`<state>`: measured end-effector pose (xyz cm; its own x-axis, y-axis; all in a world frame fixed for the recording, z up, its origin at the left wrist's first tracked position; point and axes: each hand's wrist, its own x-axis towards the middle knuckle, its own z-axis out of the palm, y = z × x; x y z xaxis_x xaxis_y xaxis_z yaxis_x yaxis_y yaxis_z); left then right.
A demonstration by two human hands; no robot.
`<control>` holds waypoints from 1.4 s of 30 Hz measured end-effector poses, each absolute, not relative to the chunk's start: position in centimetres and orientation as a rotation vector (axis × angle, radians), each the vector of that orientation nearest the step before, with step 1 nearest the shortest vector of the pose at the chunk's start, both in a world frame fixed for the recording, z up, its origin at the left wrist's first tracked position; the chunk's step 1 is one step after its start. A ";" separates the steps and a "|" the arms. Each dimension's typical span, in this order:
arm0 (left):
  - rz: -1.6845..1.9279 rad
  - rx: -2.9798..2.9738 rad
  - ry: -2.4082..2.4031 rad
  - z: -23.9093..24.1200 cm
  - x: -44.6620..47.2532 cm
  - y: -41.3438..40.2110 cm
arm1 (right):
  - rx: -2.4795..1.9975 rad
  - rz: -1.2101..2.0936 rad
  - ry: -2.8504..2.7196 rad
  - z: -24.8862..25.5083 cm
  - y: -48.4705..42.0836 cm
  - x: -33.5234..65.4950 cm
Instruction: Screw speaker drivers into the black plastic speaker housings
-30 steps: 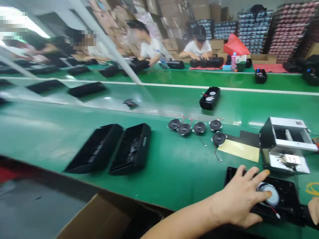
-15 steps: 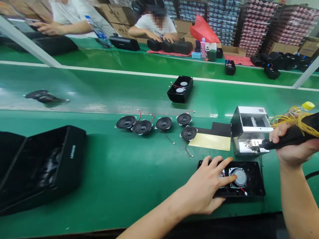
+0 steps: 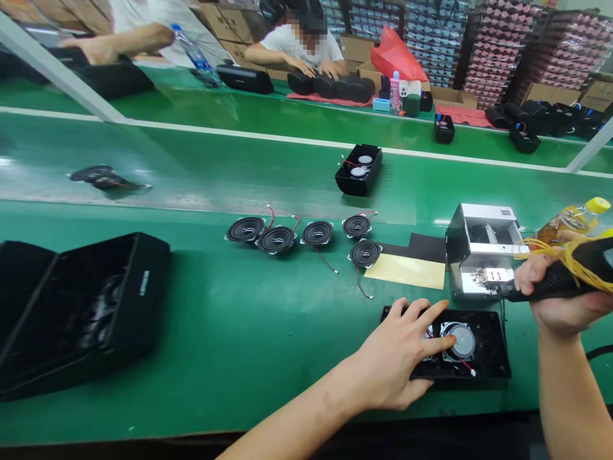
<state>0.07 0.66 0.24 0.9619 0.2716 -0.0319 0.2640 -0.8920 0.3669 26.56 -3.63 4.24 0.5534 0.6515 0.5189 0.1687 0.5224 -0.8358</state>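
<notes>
My left hand [image 3: 400,358] spans a black speaker panel [image 3: 493,348], thumb at its near edge and fingers spread across it. The index fingertip touches the silver back of a speaker driver [image 3: 462,342] mounted in the panel; a second driver is mostly hidden under the hand. My right hand [image 3: 558,303] is wrapped around a black electric screwdriver [image 3: 546,279] with yellow cord wound about it. The tool points left, its tip at the front of a silver screw feeder [image 3: 483,246]. Left of the feeder lie a pale yellow sheet [image 3: 407,271] and several loose speaker drivers [image 3: 317,234].
A large black speaker housing [image 3: 148,306] stands at the left. Another open housing [image 3: 359,171] sits on the middle strip, with dark parts [image 3: 108,177] farther left. A yellow-capped bottle [image 3: 569,220] stands behind the screwdriver. Two people [image 3: 306,54] work across the bench.
The screwdriver has shifted slightly left and down at the feeder's front. The left hand stays on the panel. The view has turned slightly, and the far-left person's arm has moved.
</notes>
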 end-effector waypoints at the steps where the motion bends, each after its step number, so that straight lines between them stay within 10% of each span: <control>1: 0.027 2.746 0.384 0.2 0.1 0.7 | -0.983 0.345 -0.986 4.5 -3.7 26.7; 42: 0.039 2.719 0.355 0.2 0.2 0.8 | -1.081 0.281 -0.913 3.4 -2.0 29.1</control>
